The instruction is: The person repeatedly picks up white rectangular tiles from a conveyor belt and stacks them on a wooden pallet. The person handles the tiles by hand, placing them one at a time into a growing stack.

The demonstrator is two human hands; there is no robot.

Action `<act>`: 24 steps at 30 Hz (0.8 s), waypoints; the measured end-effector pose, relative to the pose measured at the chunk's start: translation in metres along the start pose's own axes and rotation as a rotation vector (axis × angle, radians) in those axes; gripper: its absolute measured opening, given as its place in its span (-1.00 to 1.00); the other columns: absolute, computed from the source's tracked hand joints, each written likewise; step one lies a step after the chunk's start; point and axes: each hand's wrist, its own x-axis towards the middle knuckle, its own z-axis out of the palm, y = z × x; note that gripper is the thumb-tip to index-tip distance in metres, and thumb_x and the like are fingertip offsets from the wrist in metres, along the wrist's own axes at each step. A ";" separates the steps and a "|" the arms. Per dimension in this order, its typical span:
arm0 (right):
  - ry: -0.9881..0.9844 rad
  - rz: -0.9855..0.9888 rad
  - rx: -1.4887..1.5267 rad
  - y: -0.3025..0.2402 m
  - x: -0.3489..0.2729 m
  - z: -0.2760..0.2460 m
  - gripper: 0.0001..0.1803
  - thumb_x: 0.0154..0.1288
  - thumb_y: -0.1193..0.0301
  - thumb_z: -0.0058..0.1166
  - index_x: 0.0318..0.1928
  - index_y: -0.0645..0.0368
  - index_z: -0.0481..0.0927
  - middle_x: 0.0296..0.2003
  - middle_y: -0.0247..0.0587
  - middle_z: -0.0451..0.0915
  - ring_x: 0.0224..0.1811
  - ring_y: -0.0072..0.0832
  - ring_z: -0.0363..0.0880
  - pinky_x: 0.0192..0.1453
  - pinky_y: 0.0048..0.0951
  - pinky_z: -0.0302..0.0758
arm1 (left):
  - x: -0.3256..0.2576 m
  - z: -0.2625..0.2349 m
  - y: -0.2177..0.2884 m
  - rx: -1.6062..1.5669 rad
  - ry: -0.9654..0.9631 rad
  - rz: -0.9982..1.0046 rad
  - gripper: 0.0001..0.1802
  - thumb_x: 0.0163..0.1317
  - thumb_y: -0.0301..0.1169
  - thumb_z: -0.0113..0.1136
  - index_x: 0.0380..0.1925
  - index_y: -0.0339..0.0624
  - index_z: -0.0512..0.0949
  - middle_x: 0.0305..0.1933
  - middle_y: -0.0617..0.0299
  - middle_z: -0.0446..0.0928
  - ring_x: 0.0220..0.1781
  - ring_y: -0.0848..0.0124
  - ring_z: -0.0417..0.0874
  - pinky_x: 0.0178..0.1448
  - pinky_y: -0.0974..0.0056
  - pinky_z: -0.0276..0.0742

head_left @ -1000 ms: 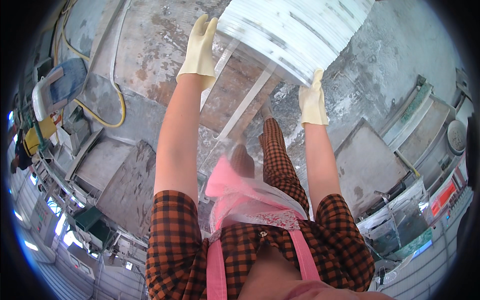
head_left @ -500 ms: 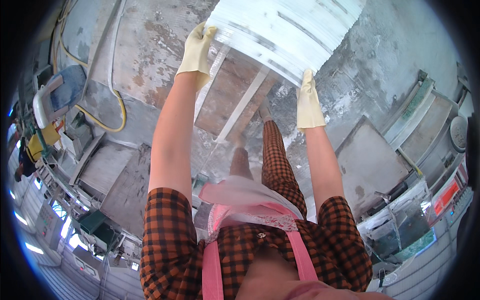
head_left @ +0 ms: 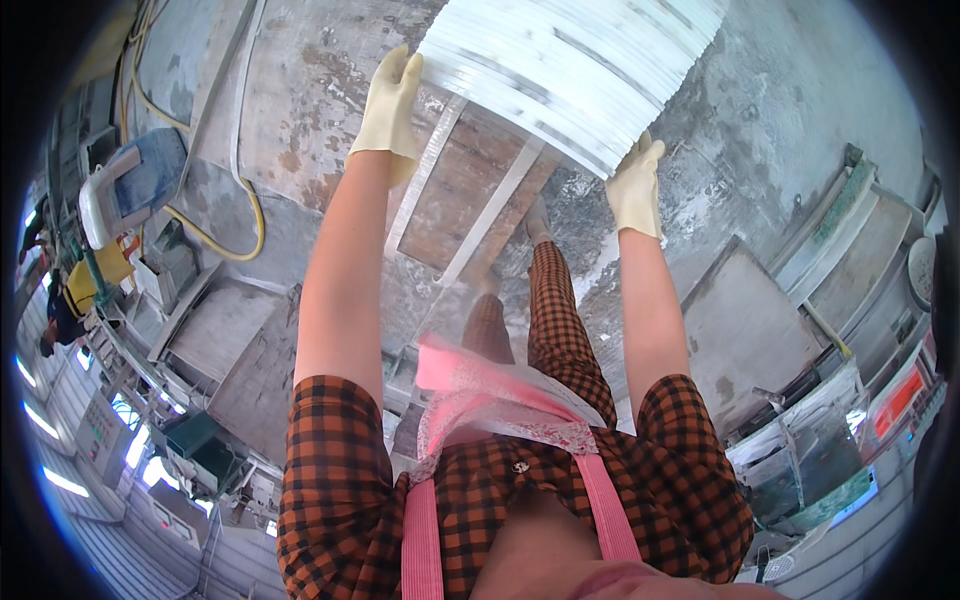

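A white ridged slab (head_left: 570, 70), perhaps a stack of thin strips, lies at the top middle with several dark slots across it; its far part runs out of view. My left hand (head_left: 388, 110), in a cream rubber glove, is at its near left corner. The thumb and fingers are apart, with the thumb close to the slab's edge. My right hand (head_left: 636, 190), gloved alike, is by the near right corner with its visible fingers apart and outside the edge. Some of its fingertips are hidden against the slab's side.
A stained grey worktop (head_left: 290, 130) spreads around the slab, with pale metal strips (head_left: 490, 210) across a brown board. A yellow hose (head_left: 255, 225) curls at the left beside a blue and white chair-like object (head_left: 150, 180). Grey boards (head_left: 750, 330) lean at the right. A person in yellow (head_left: 100, 275) is far left.
My right hand has shifted slightly nearer and outward, its fingers spreading. My left hand is nearly where it was, with its fingers a little more apart. The slab has hardly moved.
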 end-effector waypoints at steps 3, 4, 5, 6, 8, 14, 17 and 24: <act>-0.116 0.221 0.339 -0.016 0.005 0.011 -0.30 0.52 -0.10 -0.37 0.41 0.14 0.24 0.38 -0.17 0.35 0.37 -0.21 0.38 0.37 -0.25 0.35 | 0.005 0.001 0.021 0.035 -0.085 0.006 -0.29 0.40 -0.06 0.09 0.37 -0.33 0.26 0.44 -0.03 0.29 0.50 0.21 0.24 0.52 0.14 0.11; -0.159 0.437 0.751 -0.024 0.006 0.013 -0.29 0.53 -0.13 -0.40 0.40 0.12 0.27 0.38 -0.17 0.34 0.36 -0.22 0.39 0.40 -0.28 0.34 | 0.009 0.006 0.029 0.083 -0.102 0.038 -0.35 0.40 -0.12 0.08 0.35 -0.31 0.30 0.41 -0.01 0.33 0.47 0.22 0.29 0.50 0.17 0.15; -0.108 0.472 0.699 -0.032 0.005 0.012 -0.23 0.52 -0.19 -0.46 0.39 0.17 0.29 0.39 -0.19 0.34 0.36 -0.22 0.39 0.43 -0.29 0.30 | 0.017 0.012 0.036 0.121 -0.111 0.072 -0.40 0.39 -0.18 0.06 0.33 -0.30 0.34 0.38 0.01 0.37 0.43 0.23 0.34 0.47 0.19 0.19; -0.094 0.440 0.560 -0.040 0.004 0.008 -0.22 0.52 -0.19 -0.44 0.39 0.20 0.27 0.38 -0.17 0.34 0.36 -0.22 0.38 0.44 -0.29 0.28 | 0.023 0.018 0.043 0.153 -0.089 0.096 -0.45 0.39 -0.24 0.05 0.31 -0.28 0.38 0.35 0.03 0.42 0.40 0.25 0.39 0.45 0.21 0.24; -0.068 0.307 0.308 -0.057 -0.003 -0.004 -0.17 0.50 -0.19 -0.37 0.38 0.31 0.27 0.32 -0.09 0.40 0.32 -0.23 0.41 0.46 -0.31 0.24 | 0.033 0.035 0.052 -0.004 -0.044 0.084 -0.64 0.25 -0.40 0.03 0.01 -0.29 0.57 0.02 0.06 0.61 0.11 0.26 0.58 0.24 0.20 0.41; -0.121 0.207 0.067 -0.075 0.008 -0.027 -0.18 0.40 -0.21 -0.11 0.06 0.47 0.55 -0.05 -0.05 0.63 0.02 -0.37 0.53 0.22 -0.40 0.36 | 0.061 0.054 0.060 0.189 -0.107 0.004 -0.64 0.23 -0.52 -0.05 -0.02 -0.29 0.62 -0.07 0.13 0.67 0.00 0.33 0.64 0.15 0.25 0.49; -0.132 0.198 0.022 -0.064 0.028 -0.030 -0.19 0.34 -0.20 0.02 -0.08 0.50 0.62 -0.17 -0.11 0.66 -0.09 -0.45 0.56 0.09 -0.44 0.42 | 0.066 0.055 0.059 0.268 -0.080 -0.054 -0.65 0.16 -0.59 -0.05 -0.11 -0.29 0.64 -0.12 0.08 0.68 -0.04 0.26 0.66 0.07 0.21 0.52; -0.236 0.259 0.250 -0.048 0.047 -0.037 -0.23 0.24 -0.05 0.28 0.06 0.52 0.53 -0.09 -0.06 0.63 -0.08 -0.42 0.62 0.13 -0.40 0.48 | 0.073 0.056 0.056 0.532 0.016 0.002 -0.57 0.21 -0.49 -0.06 0.06 -0.19 0.62 0.09 0.02 0.62 0.17 0.20 0.61 0.28 0.22 0.43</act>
